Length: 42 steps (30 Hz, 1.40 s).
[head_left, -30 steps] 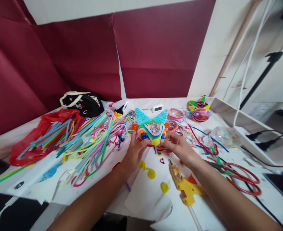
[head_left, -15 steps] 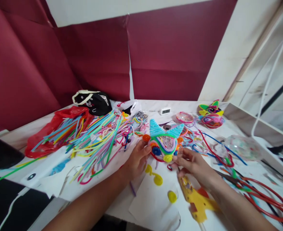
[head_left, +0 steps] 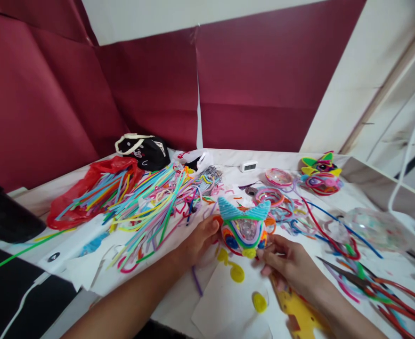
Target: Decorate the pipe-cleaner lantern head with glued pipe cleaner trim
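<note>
Between my two hands is a pipe-cleaner owl (head_left: pixel 248 230), with light blue pointed ears, blue-and-orange eyes, a small yellow beak and a clear plastic middle. My left hand (head_left: pixel 204 238) grips its left side with thumb and fingers. On the lower right, near the beak, the fingers of my right hand (head_left: pixel 281 258) pinch it; their exact contact is partly hidden. Flat yellow coiled pieces (head_left: pixel 237 273) lie just below it, beside a sheet of white paper (head_left: pixel 224 301). A yellow glue gun (head_left: pixel 301 313) lies partly under my right forearm.
Loose pipe cleaners (head_left: pixel 158 207) spread left of centre, beside a red plastic bag (head_left: pixel 62 205) of more. Red-handled scissors (head_left: pixel 364 282) lie at right. Behind stand a second pipe-cleaner figure (head_left: pixel 322 176), a small digital clock (head_left: pixel 248 166) and a black bag (head_left: pixel 150 153).
The view has shifted slightly, so the scene sits further right and lower. The owl has come down a little and its top tips toward me; both hands keep hold of it.
</note>
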Motion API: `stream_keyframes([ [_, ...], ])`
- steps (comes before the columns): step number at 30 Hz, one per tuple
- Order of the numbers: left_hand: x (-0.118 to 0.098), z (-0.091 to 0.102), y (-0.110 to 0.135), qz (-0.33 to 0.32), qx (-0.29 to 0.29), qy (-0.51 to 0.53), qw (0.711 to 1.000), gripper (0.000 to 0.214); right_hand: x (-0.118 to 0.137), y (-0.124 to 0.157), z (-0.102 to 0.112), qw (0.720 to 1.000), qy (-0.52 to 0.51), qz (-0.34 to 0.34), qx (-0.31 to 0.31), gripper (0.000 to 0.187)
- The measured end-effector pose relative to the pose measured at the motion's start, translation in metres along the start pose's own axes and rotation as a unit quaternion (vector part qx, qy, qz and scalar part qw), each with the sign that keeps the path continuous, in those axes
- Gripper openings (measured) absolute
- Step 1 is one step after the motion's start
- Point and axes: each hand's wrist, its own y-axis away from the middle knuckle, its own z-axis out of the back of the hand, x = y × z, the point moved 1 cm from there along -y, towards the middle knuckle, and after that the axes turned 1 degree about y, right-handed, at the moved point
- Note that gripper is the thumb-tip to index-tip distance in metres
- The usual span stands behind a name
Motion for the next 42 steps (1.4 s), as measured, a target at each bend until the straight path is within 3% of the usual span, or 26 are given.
stream_keyframes([
  [5, 0.0, 0.004, 0.001, 0.001, 0.003, -0.001, 1.0, 0.05, 0.0, 0.003, 0.0, 1.0, 0.024, -0.011, 0.016, 0.046],
  [13, 0.005, 0.012, 0.004, 0.039, -0.075, 0.037, 0.996, 0.061, -0.007, 0.003, 0.002, 0.999, 0.042, -0.02, 0.023, 0.069],
  [17, 0.0, 0.011, 0.006, 0.027, -0.088, 0.032, 0.995, 0.066, -0.007, 0.005, 0.002, 0.999, 0.036, -0.024, 0.02, 0.072],
  [25, -0.021, 0.034, 0.017, -0.002, -0.03, -0.123, 0.992, 0.073, -0.006, 0.006, 0.005, 0.999, 0.035, -0.022, 0.023, 0.077],
  [32, -0.046, 0.055, 0.03, 0.066, 0.068, -0.296, 0.95, 0.098, -0.005, 0.007, 0.003, 0.999, 0.028, -0.016, 0.031, 0.077],
  [35, -0.058, 0.057, 0.034, 0.086, 0.089, -0.327, 0.937, 0.093, -0.007, 0.009, 0.004, 0.999, 0.023, -0.024, 0.032, 0.079],
  [42, -0.075, 0.051, 0.035, 0.028, 0.074, -0.4, 0.913, 0.062, -0.009, 0.008, 0.006, 0.999, 0.03, -0.024, 0.035, 0.085],
])
